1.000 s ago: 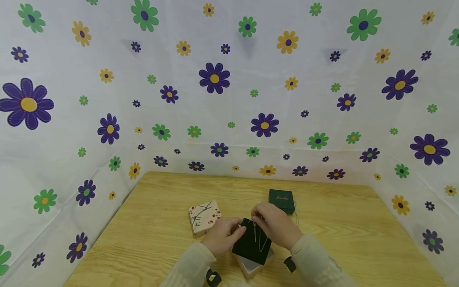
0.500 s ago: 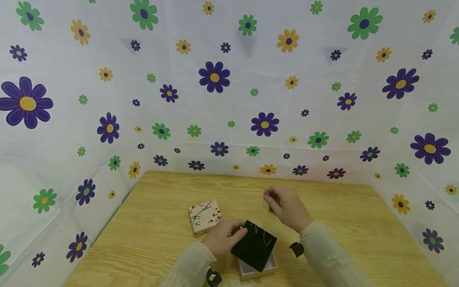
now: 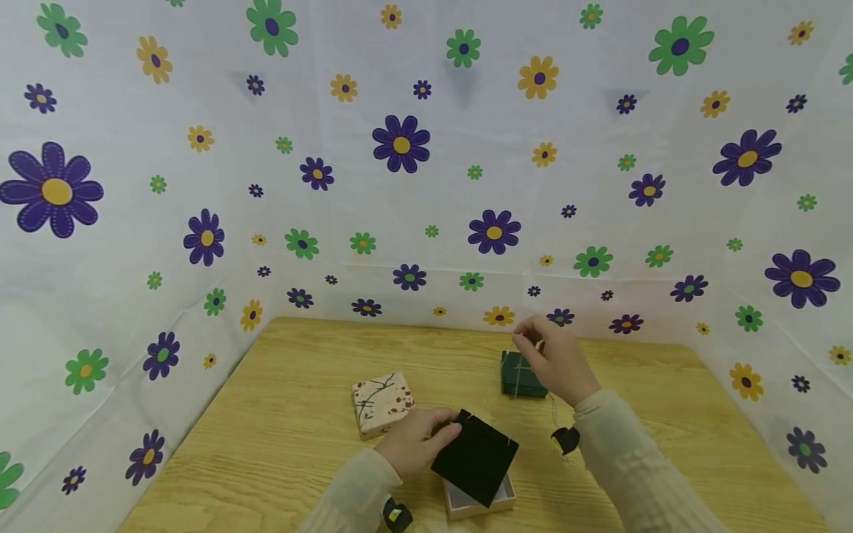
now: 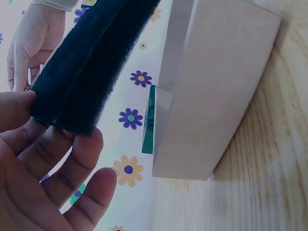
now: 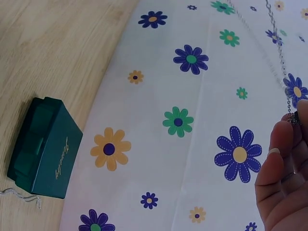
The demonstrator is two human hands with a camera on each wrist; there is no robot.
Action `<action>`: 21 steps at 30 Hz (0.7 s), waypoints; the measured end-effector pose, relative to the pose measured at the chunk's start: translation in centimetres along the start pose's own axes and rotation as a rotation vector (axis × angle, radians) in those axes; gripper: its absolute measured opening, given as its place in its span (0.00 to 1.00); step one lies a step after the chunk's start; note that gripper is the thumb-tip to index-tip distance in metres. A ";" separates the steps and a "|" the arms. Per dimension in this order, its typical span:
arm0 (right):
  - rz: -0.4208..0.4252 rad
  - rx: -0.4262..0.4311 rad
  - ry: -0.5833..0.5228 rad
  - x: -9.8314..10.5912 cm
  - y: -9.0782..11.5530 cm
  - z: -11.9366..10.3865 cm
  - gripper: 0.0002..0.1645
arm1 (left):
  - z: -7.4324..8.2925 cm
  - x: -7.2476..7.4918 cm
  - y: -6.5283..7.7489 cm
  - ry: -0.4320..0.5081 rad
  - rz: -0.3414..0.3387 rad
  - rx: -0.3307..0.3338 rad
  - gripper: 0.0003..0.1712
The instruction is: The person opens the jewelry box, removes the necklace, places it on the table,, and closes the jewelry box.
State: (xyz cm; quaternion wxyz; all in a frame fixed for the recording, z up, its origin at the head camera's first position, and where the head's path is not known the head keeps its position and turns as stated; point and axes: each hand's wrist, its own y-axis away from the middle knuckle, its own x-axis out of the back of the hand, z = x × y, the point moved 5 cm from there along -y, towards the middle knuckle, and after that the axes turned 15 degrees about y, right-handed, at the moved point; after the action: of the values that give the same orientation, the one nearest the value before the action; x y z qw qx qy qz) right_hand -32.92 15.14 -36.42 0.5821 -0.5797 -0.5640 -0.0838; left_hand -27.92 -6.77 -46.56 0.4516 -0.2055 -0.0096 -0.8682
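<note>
My left hand pinches one corner of a black velvet jewelry pad, tilted above an open cream box. In the left wrist view, thumb and fingers grip the end of the dark pad, apart from the box wall. My right hand is raised near the green box, pinching a thin silver chain necklace that hangs down. The right wrist view has the necklace running up from the fingertips of the right hand; its far end is out of frame.
A cream lid with a branch and red blossom print lies left of the left hand. Behind, near the table's far edge, sits a green box lettered "Jewelry", with a thin cord beside it. A flowered cloth encloses the table.
My right hand has moved up and right from the pad, drawing the necklace off its face. My left hand keeps its grip while the pad has turned slightly, uncovering more of the cream box.
</note>
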 end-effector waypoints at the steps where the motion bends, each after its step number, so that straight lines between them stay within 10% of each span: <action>1: 0.001 -0.003 -0.003 0.0 0.0 0.1 0.02 | 0.0 0.0 0.0 0.011 -0.004 -0.001 0.18; 21: -0.007 -0.116 -0.029 0.7 0.2 2.2 0.03 | 1.5 0.2 0.2 0.084 -0.016 -0.088 0.14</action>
State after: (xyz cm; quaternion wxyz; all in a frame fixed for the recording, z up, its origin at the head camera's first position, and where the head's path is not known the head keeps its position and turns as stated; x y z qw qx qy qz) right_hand -33.77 17.35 -36.66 0.5390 -0.6117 -0.5684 -0.1102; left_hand -27.29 -6.74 -45.12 0.4352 -0.1884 0.0459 -0.8792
